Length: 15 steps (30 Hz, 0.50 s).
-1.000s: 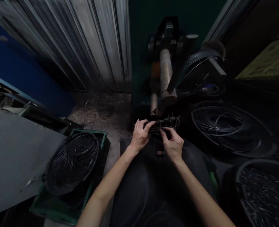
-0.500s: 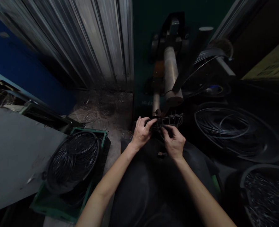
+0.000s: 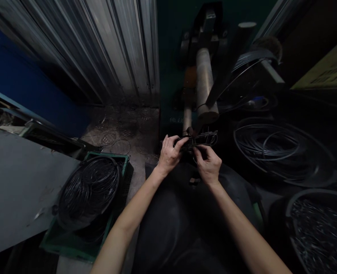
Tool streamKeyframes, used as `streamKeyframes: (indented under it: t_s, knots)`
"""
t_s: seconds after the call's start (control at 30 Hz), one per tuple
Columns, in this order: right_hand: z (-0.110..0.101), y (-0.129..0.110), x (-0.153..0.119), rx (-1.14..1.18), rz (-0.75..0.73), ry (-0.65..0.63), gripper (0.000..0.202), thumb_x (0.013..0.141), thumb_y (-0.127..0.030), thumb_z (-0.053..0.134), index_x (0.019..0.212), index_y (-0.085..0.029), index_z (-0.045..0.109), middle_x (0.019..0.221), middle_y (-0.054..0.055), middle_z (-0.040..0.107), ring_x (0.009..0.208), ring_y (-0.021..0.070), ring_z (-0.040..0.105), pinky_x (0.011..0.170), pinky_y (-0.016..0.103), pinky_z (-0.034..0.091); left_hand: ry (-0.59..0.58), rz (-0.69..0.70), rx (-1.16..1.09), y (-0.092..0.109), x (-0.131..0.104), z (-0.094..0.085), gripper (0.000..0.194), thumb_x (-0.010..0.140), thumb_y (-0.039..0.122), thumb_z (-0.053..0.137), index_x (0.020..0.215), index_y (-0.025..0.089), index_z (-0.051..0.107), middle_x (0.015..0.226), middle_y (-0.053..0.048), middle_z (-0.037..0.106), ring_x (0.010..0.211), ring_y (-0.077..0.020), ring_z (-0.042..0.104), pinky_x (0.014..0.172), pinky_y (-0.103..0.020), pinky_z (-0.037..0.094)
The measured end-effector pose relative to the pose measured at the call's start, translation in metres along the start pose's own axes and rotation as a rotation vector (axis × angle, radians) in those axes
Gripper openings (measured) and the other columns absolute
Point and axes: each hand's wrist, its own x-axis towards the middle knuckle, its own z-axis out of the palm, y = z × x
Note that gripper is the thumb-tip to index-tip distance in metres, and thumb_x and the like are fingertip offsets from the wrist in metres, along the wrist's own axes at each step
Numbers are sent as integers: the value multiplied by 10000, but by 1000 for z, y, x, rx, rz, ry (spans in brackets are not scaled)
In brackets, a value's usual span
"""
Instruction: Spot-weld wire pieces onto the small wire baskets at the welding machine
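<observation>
Wire frame (image 3: 205, 138) btwn both hands, at near end of machine rods

Long, narrow piece of thin dark wires w/ a few short upright prongs. Lies abt level, running left–right across the middle of the scene. Left hand (image 3: 170, 152) clamped on its left end, thumb on the near side, fingers curled round. Right hand (image 3: 208, 163) at its near side, abt mid-length, thumb & fingertip pinched on the near edge; which wire sits btwn the tips is too dark to tell. Its right end sticks out beyond those tips. Hands apart from each other, w/ a gap btwn, both on the same piece.

Just beyond: thick metal rod (image 3: 204, 82) & thin rod (image 3: 187, 118), both coming nearer from a dark green panel (image 3: 168, 68). Thin rod's tip is close behind the piece; can't tell if touching. Black bar (image 3: 228, 64) slants up to far right. Dark cloth (image 3: 168, 217) covers the lap, below the hands.

Right: basin (image 3: 313, 171) w/ loose wire coils; nearer, a bin (image 3: 305, 195) w/ lots of small shiny metal bits. Far right: wire coil (image 3: 251, 59) & yellow panel (image 3: 325, 70).

Left: green crate (image 3: 68, 243) w/ black basin (image 3: 77, 222) of wire coils; grey panel (image 3: 22, 190) beside it. Far: corrugated wall (image 3: 122, 49), wire scraps on floor (image 3: 119, 131) at its foot.
</observation>
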Motion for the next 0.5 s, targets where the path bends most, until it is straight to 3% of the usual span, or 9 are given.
streamKeyframes:
  t_s: [0.17, 0.4, 0.5]
  knots:
    - [0, 2, 0, -10, -27, 16, 241, 885, -398, 539, 881, -182, 647, 857, 57, 693, 775, 169, 652, 759, 306, 525, -26, -7, 25, 0, 0, -2, 505, 810, 121, 546, 1295, 235, 464, 1154, -84, 517, 1123, -215, 523, 1092, -496, 349]
    - [6, 4, -1, 136, 64, -7, 265, 882, -436, 529, 902, -190, 626, 847, 49, 683, 684, 158, 659, 653, 296, 549, 59, 52, 21, -1, 1, -2, 464, 809, 148, 592, 1257, 215, 494, 1096, -80, 532, 1056, -212, 538, 1039, -454, 408]
    - [4, -2, -1, 90, 28, 10, 263, 883, -428, 524, 881, -193, 641, 835, 47, 688, 720, 161, 654, 680, 297, 540, 63, 25, 7, -2, 3, -1, 478, 788, 125, 600, 1249, 200, 503, 1103, -90, 522, 1057, -218, 529, 1003, -430, 434]
